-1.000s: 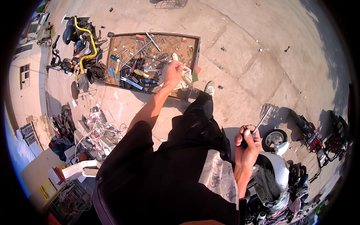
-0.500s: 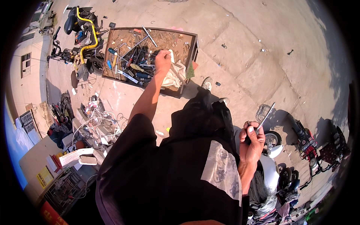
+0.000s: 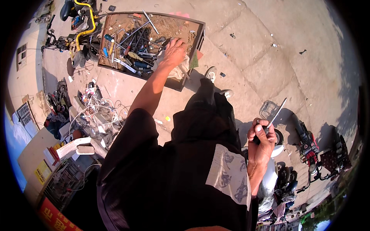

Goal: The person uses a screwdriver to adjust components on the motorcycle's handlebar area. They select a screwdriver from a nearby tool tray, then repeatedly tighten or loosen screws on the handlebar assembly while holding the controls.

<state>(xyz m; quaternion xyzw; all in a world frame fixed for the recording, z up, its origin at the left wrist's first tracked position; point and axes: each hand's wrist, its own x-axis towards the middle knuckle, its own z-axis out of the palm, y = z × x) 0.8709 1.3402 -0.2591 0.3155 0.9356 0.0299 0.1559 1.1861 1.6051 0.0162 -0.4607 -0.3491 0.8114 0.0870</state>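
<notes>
screwdriver | dk handle, shaft up-rt | R hand | cloth | pale, crumpled, in tray

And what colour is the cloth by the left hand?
The cloth is off-white, a pale cream; the head view, the only one, shows it best.

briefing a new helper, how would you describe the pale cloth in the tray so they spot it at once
Find the wide, dark-rimmed tray of tools, to the left of the person's shoes. Near its corner closest to those shoes, the pale cloth lies crumpled, partly hidden by the left grip. Unlike the hard tools beside it, it is creased fabric.
</notes>
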